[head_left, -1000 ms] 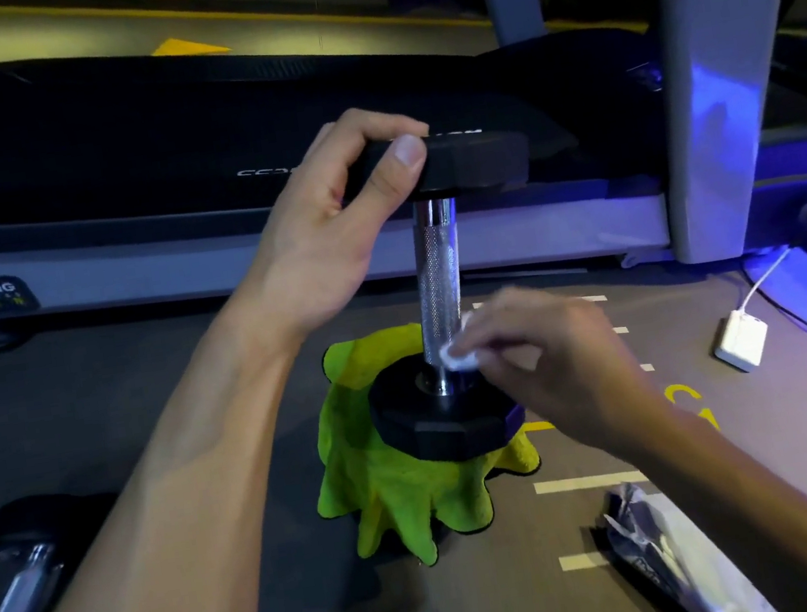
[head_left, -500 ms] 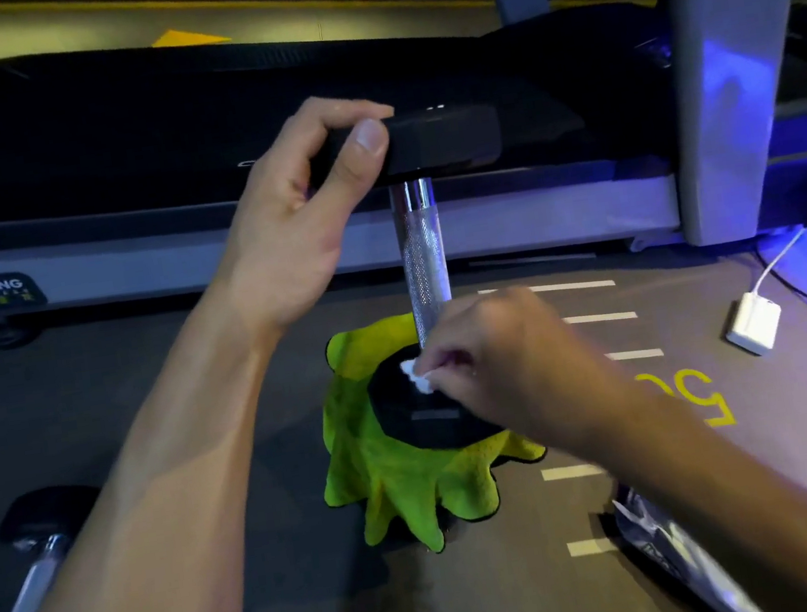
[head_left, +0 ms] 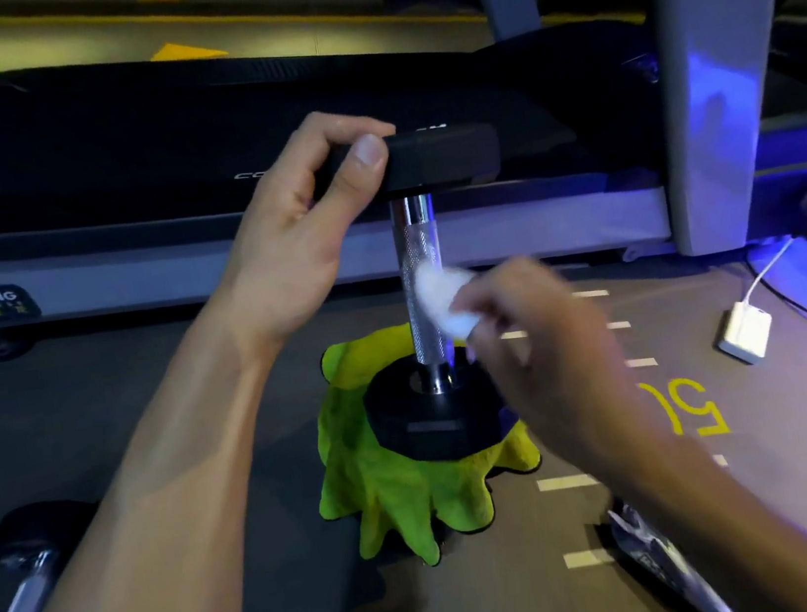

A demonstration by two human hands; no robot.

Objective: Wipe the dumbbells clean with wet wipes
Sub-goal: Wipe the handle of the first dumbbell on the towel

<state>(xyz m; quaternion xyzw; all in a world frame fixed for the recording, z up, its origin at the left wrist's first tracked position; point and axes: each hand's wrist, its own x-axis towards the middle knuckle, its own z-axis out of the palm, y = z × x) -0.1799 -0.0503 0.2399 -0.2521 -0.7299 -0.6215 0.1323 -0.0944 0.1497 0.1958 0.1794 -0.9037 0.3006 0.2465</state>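
Item, handle-wiping step: black-headed dumbbell with knurled chrome handle (head_left: 420, 282) upright on the yellow-green cloth (head_left: 396, 493), our left hand (head_left: 297, 227) gripping its top head, right hand (head_left: 535, 334) pinching the white wet wipe (head_left: 440, 303) against mid-handle; next, we judge, strokes along the remaining handle.

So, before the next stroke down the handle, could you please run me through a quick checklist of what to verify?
1. Dumbbell stands upright on its lower head: ok.
2. Left hand grips the upper head to steady it: ok.
3. Right hand pinches the wet wipe: ok, though the hand is blurred.
4. Wipe is against the knurled handle, about mid-height: ok.
5. Lower head sits on the green cloth, not the bare floor: ok.
6. Handle wiped all the way round: cannot tell, its far side is hidden.
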